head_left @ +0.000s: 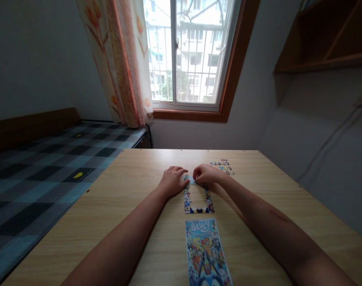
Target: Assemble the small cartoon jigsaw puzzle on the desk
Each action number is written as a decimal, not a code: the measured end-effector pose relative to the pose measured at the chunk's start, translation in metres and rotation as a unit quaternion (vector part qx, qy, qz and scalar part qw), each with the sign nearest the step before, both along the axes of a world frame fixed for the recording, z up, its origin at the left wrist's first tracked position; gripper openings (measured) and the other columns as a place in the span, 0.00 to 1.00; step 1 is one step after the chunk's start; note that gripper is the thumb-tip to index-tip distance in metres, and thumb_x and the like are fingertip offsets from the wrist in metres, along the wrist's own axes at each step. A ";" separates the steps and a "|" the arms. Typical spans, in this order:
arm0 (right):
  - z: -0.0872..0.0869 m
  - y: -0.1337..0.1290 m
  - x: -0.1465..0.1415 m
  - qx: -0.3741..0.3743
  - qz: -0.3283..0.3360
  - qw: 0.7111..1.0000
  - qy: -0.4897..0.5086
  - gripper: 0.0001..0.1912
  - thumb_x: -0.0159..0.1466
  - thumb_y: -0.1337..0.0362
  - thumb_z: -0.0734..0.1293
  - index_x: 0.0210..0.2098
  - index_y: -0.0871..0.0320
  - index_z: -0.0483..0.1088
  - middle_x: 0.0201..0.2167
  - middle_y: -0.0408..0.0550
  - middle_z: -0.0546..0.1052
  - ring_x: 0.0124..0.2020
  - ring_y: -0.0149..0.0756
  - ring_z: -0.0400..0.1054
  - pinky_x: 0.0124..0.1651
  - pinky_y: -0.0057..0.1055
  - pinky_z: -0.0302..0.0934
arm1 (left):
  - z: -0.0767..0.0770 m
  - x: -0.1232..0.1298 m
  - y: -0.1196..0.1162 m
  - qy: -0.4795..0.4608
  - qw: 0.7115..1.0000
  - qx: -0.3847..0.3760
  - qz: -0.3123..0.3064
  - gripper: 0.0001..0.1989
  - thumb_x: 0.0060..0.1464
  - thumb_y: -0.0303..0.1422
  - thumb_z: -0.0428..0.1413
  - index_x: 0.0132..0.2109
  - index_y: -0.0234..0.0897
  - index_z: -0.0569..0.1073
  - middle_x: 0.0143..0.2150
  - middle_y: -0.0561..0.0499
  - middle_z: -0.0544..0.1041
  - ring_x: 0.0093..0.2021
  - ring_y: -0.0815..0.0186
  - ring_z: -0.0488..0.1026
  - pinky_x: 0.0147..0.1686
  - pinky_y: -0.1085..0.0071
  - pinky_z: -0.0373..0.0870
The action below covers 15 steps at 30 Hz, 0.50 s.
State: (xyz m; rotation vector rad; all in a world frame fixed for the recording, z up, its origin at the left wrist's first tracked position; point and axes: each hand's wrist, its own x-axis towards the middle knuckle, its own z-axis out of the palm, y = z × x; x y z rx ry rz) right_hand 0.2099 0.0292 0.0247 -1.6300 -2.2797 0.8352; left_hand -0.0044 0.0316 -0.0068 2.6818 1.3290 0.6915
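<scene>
A jigsaw puzzle (187,200) lies on the table, with its border put together and bare wood showing in the middle. My left hand (173,180) rests at its upper left corner, fingers spread and the thumb touching the top edge. Over the top edge, my right hand (207,174) is closed in a pinch, fingertips pointing down. Whatever is between those fingertips is too small and hidden to make out. Nearer to me lies a printed picture sheet (207,248) with "Bluey" lettering and many small figures; its bottom runs out of view.
Several loose puzzle pieces (224,163) lie beyond my right hand. The wooden table (133,174) reaches toward a window (195,59) with a flowered curtain (121,59). At left stands a bed with a checked cover (64,159); a wall shelf (326,43) hangs upper right.
</scene>
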 end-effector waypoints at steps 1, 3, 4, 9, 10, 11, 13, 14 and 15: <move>0.001 -0.001 0.000 0.001 0.000 1.000 -0.005 0.14 0.52 0.70 0.69 0.37 0.59 0.81 0.30 0.44 0.81 0.28 0.30 0.70 0.29 0.24 0.56 | 0.000 0.000 0.000 0.000 1.000 0.001 -0.001 0.20 0.56 0.41 0.61 0.54 0.44 0.78 0.55 0.47 0.78 0.58 0.51 0.70 0.59 0.53 0.65; 0.003 -0.003 -0.001 0.007 -0.001 1.000 -0.017 0.13 0.53 0.68 0.70 0.38 0.58 0.82 0.31 0.44 0.81 0.29 0.31 0.70 0.29 0.24 0.57 | 0.000 0.000 0.000 0.002 1.000 0.002 -0.003 0.20 0.56 0.41 0.61 0.54 0.44 0.78 0.55 0.47 0.78 0.58 0.51 0.70 0.59 0.53 0.65; 0.004 -0.004 -0.001 0.011 -0.002 1.000 -0.022 0.13 0.53 0.67 0.70 0.38 0.58 0.82 0.31 0.44 0.81 0.30 0.31 0.70 0.30 0.24 0.57 | 0.001 0.000 0.000 0.003 1.000 0.003 -0.005 0.19 0.56 0.42 0.61 0.54 0.44 0.79 0.55 0.47 0.78 0.58 0.51 0.70 0.59 0.53 0.65; 0.004 -0.005 -0.002 0.022 -0.009 0.999 -0.048 0.12 0.54 0.65 0.70 0.36 0.57 0.83 0.29 0.44 0.82 0.30 0.32 0.71 0.30 0.25 0.56 | 0.000 0.000 0.001 0.002 1.000 0.002 -0.006 0.18 0.56 0.42 0.60 0.53 0.45 0.79 0.55 0.47 0.79 0.57 0.52 0.70 0.59 0.54 0.66; 0.004 -0.005 -0.002 0.025 -0.010 0.998 -0.053 0.11 0.54 0.65 0.70 0.36 0.56 0.83 0.29 0.44 0.82 0.30 0.32 0.71 0.30 0.25 0.56 | 0.000 0.000 0.001 0.002 1.000 0.002 -0.005 0.18 0.56 0.42 0.60 0.53 0.45 0.79 0.55 0.47 0.79 0.58 0.52 0.70 0.59 0.54 0.66; 0.004 -0.005 -0.002 0.030 -0.011 0.998 -0.060 0.11 0.54 0.64 0.70 0.36 0.56 0.83 0.29 0.44 0.82 0.30 0.32 0.71 0.30 0.25 0.56 | 0.000 0.000 0.001 0.001 1.000 0.002 -0.004 0.19 0.56 0.42 0.61 0.53 0.45 0.79 0.55 0.47 0.79 0.58 0.52 0.70 0.59 0.54 0.66; 0.004 -0.006 -0.003 0.040 -0.013 0.996 -0.077 0.11 0.54 0.64 0.71 0.36 0.55 0.83 0.30 0.44 0.82 0.30 0.32 0.71 0.30 0.25 0.55 | 0.000 0.000 0.001 0.002 1.000 0.003 -0.002 0.19 0.56 0.42 0.61 0.54 0.45 0.79 0.55 0.47 0.78 0.58 0.52 0.70 0.59 0.54 0.66; 0.004 -0.007 -0.004 0.045 -0.015 0.995 -0.085 0.11 0.54 0.63 0.72 0.36 0.55 0.83 0.30 0.44 0.82 0.30 0.33 0.71 0.30 0.25 0.55 | -0.001 0.000 0.001 0.004 1.000 0.004 -0.002 0.19 0.56 0.42 0.60 0.53 0.45 0.79 0.55 0.48 0.78 0.58 0.52 0.70 0.59 0.53 0.66; 0.005 -0.008 -0.005 0.052 -0.018 0.994 -0.092 0.10 0.54 0.63 0.72 0.36 0.54 0.83 0.31 0.44 0.82 0.30 0.33 0.71 0.30 0.26 0.56 | -0.001 0.000 0.001 0.007 1.000 0.004 -0.002 0.18 0.56 0.42 0.60 0.53 0.45 0.79 0.55 0.48 0.78 0.57 0.52 0.70 0.59 0.53 0.66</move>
